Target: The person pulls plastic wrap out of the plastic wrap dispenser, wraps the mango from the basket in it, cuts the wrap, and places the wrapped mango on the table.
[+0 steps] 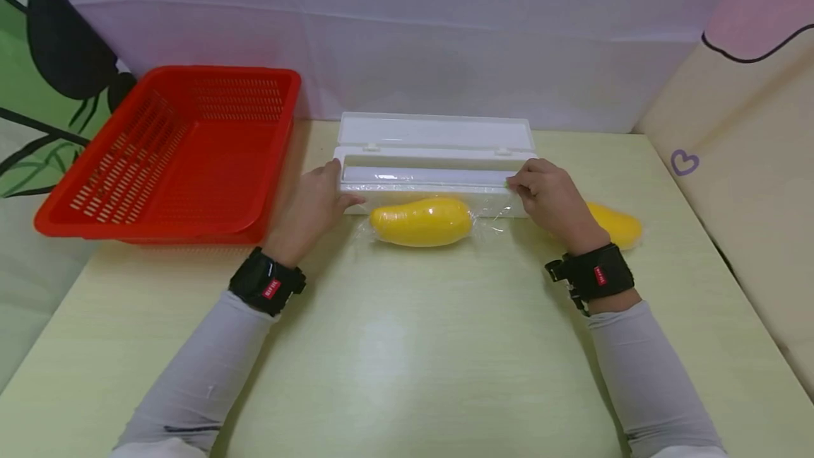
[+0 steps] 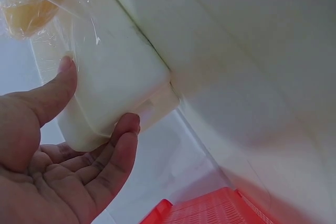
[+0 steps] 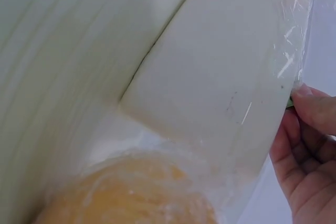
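Note:
A white cling film dispenser (image 1: 439,174) lies on the table with its lid (image 1: 435,131) tipped back and a film roll inside. My left hand (image 1: 316,205) grips its left end, thumb on the front face and fingers at the end wall in the left wrist view. At the right end, my right hand (image 1: 552,198) pinches a small green cutter slider (image 3: 290,102) on the front edge. A smooth yellow fruit-shaped object (image 1: 422,222), covered in clear film, lies against the dispenser's front. Another yellow fruit-shaped object (image 1: 615,225) is partly hidden behind my right wrist.
A red perforated plastic basket (image 1: 267,161) stands at the left, close to my left hand. A lilac cloth (image 1: 445,41) hangs behind the dispenser. The pale wooden table (image 1: 407,345) extends toward me, with a light panel (image 1: 731,182) along its right side.

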